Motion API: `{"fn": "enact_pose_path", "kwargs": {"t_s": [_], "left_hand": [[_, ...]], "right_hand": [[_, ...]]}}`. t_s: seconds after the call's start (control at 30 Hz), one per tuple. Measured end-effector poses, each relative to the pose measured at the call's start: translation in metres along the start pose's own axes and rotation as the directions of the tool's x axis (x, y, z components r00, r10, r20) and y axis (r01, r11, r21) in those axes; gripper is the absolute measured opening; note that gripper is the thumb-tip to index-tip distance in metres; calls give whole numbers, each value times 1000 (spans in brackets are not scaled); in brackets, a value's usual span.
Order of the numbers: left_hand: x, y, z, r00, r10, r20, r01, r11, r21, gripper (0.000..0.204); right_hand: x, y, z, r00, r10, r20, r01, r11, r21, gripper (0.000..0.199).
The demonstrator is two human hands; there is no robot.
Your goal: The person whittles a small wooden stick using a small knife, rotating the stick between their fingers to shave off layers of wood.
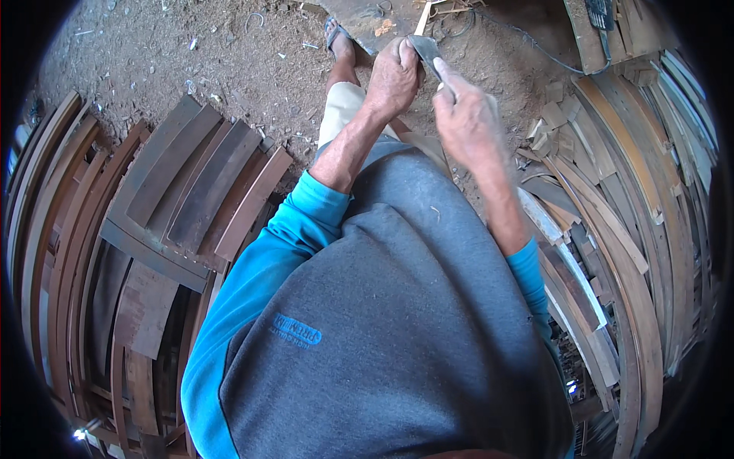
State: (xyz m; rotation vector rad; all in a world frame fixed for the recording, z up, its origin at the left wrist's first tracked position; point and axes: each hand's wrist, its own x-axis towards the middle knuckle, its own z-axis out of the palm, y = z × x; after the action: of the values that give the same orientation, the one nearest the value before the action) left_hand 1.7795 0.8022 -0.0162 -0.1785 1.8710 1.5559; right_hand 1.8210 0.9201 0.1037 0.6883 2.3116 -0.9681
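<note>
My left hand (394, 79) is closed, its thumb side against a broad, dark grey blade. Beyond the blade a thin, pale wooden strip (422, 21) sticks out, in line with the left fist; the part between is hidden by the blade and fingers. Gripped in my right hand (468, 121) is a knife (425, 52), whose flat blade slants up and left to meet the left hand. The right index finger lies along the knife, and its handle is covered by the palm. The right hand and wrist look slightly blurred.
Stacked boards (176, 176) rise on my left, and more long planks (634, 176) lie on my right beside small offcuts (547, 130). Wood chips litter the dirt floor (206, 53). A dark cable (527, 38) runs toward a board at the upper right. My sandalled foot (338, 38) is ahead.
</note>
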Motion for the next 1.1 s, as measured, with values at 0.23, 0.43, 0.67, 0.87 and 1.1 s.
{"fn": "enact_pose_path", "kwargs": {"t_s": [0.23, 0.43, 0.67, 0.87, 1.1], "left_hand": [[-1, -2, 15, 991, 129, -46, -126, 990, 63, 45], [-3, 5, 20, 993, 98, -73, -93, 993, 72, 46], [4, -3, 18, 982, 171, -77, -161, 979, 122, 44], [-1, 8, 11, 998, 61, -23, -59, 995, 85, 43], [-3, 17, 11, 999, -6, -32, 10, 995, 102, 42]], "right_hand": [[8, 9, -1, 997, -42, -69, 46, 996, 70, 46], [18, 3, -10, 1000, 21, -2, -21, 997, 75, 47], [5, -6, -18, 996, 66, 60, -70, 996, 60, 48], [9, 10, -17, 996, -90, -11, 90, 995, 39, 48], [16, 6, -17, 1000, -11, 25, 11, 999, 30, 49]]}}
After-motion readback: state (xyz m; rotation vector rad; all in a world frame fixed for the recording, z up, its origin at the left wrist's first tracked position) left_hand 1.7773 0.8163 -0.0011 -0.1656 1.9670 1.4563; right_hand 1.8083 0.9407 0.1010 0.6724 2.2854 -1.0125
